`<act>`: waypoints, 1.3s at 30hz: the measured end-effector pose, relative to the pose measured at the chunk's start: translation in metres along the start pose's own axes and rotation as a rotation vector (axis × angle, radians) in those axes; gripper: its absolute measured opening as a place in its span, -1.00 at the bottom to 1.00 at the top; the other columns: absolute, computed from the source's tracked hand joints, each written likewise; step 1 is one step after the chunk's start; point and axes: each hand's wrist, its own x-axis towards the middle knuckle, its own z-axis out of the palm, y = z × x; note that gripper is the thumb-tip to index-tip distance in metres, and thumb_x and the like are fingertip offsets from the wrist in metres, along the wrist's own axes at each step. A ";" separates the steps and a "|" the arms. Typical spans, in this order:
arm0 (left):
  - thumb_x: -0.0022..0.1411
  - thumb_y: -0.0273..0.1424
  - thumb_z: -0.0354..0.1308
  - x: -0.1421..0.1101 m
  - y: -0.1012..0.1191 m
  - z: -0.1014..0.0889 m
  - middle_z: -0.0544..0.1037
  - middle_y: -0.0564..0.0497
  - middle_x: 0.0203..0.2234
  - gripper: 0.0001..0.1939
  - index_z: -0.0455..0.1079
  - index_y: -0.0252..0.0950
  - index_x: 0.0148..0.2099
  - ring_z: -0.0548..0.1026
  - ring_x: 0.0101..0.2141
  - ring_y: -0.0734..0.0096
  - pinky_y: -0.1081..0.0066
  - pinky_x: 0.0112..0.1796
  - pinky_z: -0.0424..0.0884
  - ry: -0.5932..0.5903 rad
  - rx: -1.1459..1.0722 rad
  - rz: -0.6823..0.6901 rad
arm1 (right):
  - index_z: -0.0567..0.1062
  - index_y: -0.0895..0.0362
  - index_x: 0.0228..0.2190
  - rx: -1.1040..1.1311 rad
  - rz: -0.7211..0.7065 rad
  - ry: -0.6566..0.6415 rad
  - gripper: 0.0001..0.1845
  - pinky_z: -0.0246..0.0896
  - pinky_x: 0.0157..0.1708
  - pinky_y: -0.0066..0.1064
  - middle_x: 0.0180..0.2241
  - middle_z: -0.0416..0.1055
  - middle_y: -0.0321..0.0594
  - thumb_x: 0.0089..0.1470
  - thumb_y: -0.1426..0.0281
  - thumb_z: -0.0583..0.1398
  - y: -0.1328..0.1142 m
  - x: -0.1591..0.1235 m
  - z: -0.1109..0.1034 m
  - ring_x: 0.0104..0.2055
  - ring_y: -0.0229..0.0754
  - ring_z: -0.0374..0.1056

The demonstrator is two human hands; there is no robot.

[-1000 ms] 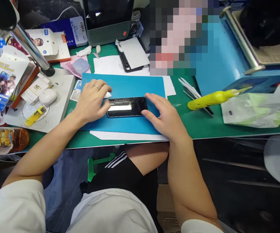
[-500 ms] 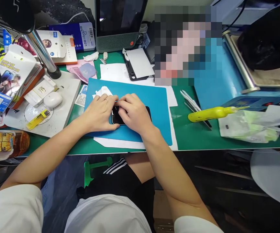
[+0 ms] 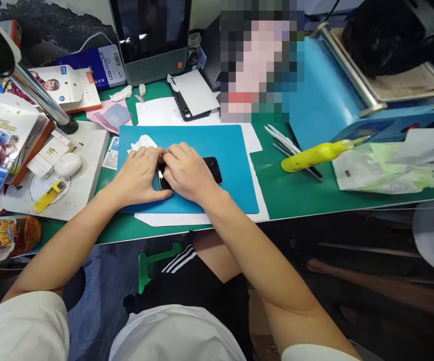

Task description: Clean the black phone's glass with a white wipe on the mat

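A black smartphone (image 3: 213, 169) lies flat, screen side up, on a blue mat (image 3: 235, 193). Its left end is gripped by my left hand (image 3: 137, 175), with the thumb along the near edge and the fingers at the far edge. Across the middle of the phone lies my right hand (image 3: 188, 173), its fingers bunched together at the phone's upper left part. Whatever those fingertips pinch is hidden. A crumpled white tissue (image 3: 144, 142) rests on the mat just behind my left hand.
White paper sheets stick out under the mat. To the right lie a yellow bottle (image 3: 310, 156), tweezers-like tools (image 3: 282, 139) and a plastic packet (image 3: 371, 168), beside a blue machine (image 3: 314, 85). Boxes, a lighter (image 3: 49, 196) and a lamp post (image 3: 43, 98) crowd the left side.
My right hand has moved left from the phone's right end onto its left part, its fingers closing together. My left hand has settled around the phone's left end. The camera view has shifted.
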 end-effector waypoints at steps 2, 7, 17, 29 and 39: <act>0.19 -0.01 0.34 0.000 0.000 -0.001 0.54 -0.23 0.01 -0.24 0.24 -0.33 0.26 0.47 0.02 -0.15 -0.02 0.06 0.34 0.003 -0.001 -0.009 | 0.56 0.17 -0.15 -0.001 0.011 -0.022 -0.66 0.22 -0.15 -0.09 -0.15 0.50 0.05 0.33 0.55 -0.01 -0.001 0.001 -0.002 -0.09 0.12 0.31; 0.20 -0.01 0.35 0.000 0.001 -0.003 0.57 -0.23 0.00 -0.23 0.24 -0.35 0.26 0.48 0.03 -0.16 -0.01 0.05 0.36 0.001 -0.004 -0.014 | 0.54 0.16 -0.17 0.011 0.014 -0.030 -0.66 0.23 -0.14 -0.07 -0.15 0.50 0.06 0.33 0.56 -0.02 -0.002 0.003 -0.002 -0.09 0.14 0.32; 0.19 -0.08 0.34 0.002 0.002 -0.001 0.56 -0.28 0.02 -0.24 0.25 -0.42 0.28 0.50 0.00 -0.13 0.01 0.04 0.40 0.019 -0.019 -0.012 | 0.53 0.13 -0.16 0.018 0.028 -0.013 -0.66 0.26 -0.12 -0.04 -0.13 0.51 0.06 0.33 0.55 -0.03 -0.002 0.004 0.002 -0.06 0.15 0.33; 0.15 -0.08 0.37 0.002 0.000 -0.001 0.56 -0.25 0.03 -0.22 0.23 -0.36 0.28 0.50 0.00 -0.12 0.02 0.03 0.41 0.027 -0.055 0.001 | 0.49 0.13 -0.19 0.071 0.034 0.028 -0.67 0.22 -0.13 -0.07 -0.14 0.51 0.02 0.33 0.56 -0.05 -0.001 0.003 0.000 -0.09 0.11 0.31; 0.13 -0.07 0.39 0.002 -0.002 0.000 0.58 -0.25 0.01 -0.17 0.22 -0.40 0.29 0.51 -0.01 -0.11 0.03 0.03 0.41 0.039 -0.058 0.021 | 0.47 0.11 -0.21 0.108 0.018 0.062 -0.70 0.18 -0.13 -0.07 -0.15 0.52 0.01 0.33 0.55 -0.04 0.002 0.003 0.002 -0.10 0.11 0.31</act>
